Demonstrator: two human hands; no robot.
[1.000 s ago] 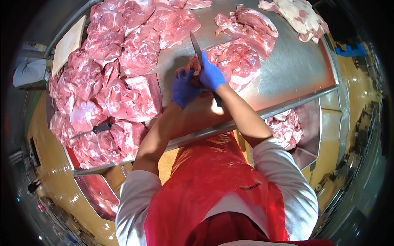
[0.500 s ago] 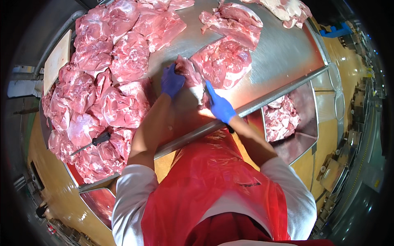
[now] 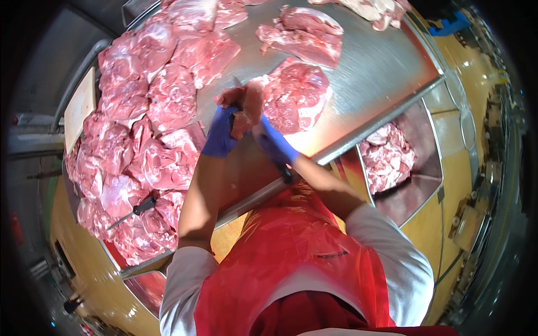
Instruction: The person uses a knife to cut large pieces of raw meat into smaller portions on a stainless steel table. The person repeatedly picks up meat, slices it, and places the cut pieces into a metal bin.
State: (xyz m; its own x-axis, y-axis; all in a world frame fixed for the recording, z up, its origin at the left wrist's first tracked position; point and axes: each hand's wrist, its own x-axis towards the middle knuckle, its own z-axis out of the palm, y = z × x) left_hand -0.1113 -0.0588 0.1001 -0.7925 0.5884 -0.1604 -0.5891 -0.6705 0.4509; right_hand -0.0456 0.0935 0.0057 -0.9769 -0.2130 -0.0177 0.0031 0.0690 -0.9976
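Note:
My left hand [image 3: 223, 134], in a blue glove, grips a smaller piece of raw meat [image 3: 253, 101] and holds it up off the metal table. My right hand [image 3: 276, 143], also gloved in blue, is closed round a knife [image 3: 286, 174]; its black handle end sticks out below the palm. Most of the blade is hidden by the meat, and what looks like its tip shows past the far side. Just right of the held piece, a large slab of raw meat [image 3: 297, 95] lies flat on the table.
Many meat cuts [image 3: 126, 151] pile up along the left. On them rests a dark-handled tool with a thin metal shaft [image 3: 144, 205]. More meat [image 3: 305, 33] lies farther back. A metal bin [image 3: 423, 168] with trimmings stands below the table's raised edge [image 3: 381, 120] at right.
My left hand has turned and lifted the piece of meat toward me, off the table. The right hand with the knife has shifted left, its blade now behind the piece. The view has shifted slightly.

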